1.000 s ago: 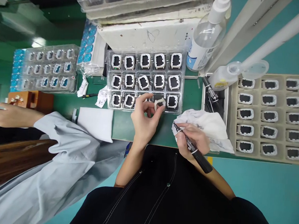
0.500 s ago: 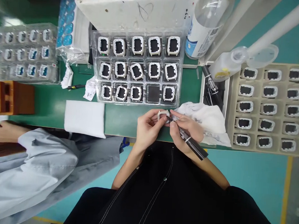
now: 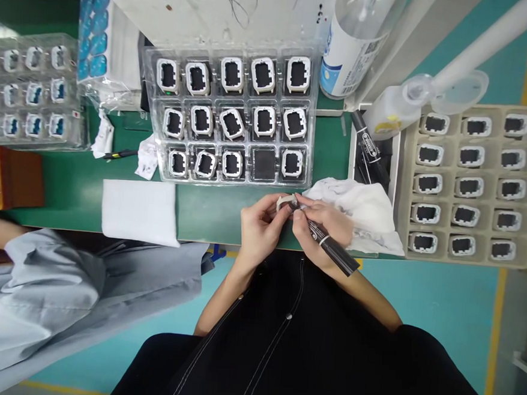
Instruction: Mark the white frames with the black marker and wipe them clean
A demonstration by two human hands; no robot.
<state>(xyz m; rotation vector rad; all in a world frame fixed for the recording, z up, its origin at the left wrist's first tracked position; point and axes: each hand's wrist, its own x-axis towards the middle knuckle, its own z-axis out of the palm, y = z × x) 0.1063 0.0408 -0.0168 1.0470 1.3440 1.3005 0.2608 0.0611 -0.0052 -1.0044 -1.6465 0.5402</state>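
Near the front edge of the green table, my left hand (image 3: 261,227) pinches a small white frame (image 3: 285,200) between thumb and fingers. My right hand (image 3: 322,226) is closed around a black marker (image 3: 338,256), its tip end pointing at the frame and hidden by the fingers. Behind my hands lies a clear plastic tray (image 3: 241,182) of white frames with dark centres; one front-row pocket has no frame. A crumpled white cloth (image 3: 370,214) lies right beside my right hand.
A beige tray (image 3: 444,198) of similar frames stands at the right. Behind the cloth are markers (image 3: 369,142) in a box, a squeeze bottle (image 3: 393,113) and a large bottle (image 3: 352,59). A folded white cloth (image 3: 140,210) lies left. Another person's grey sleeve (image 3: 49,291) is at far left.
The view has shifted slightly, so the table items appear further left. Both hands keep their hold on the frame and marker. The other person's hand has left the view, with the forearm still showing.
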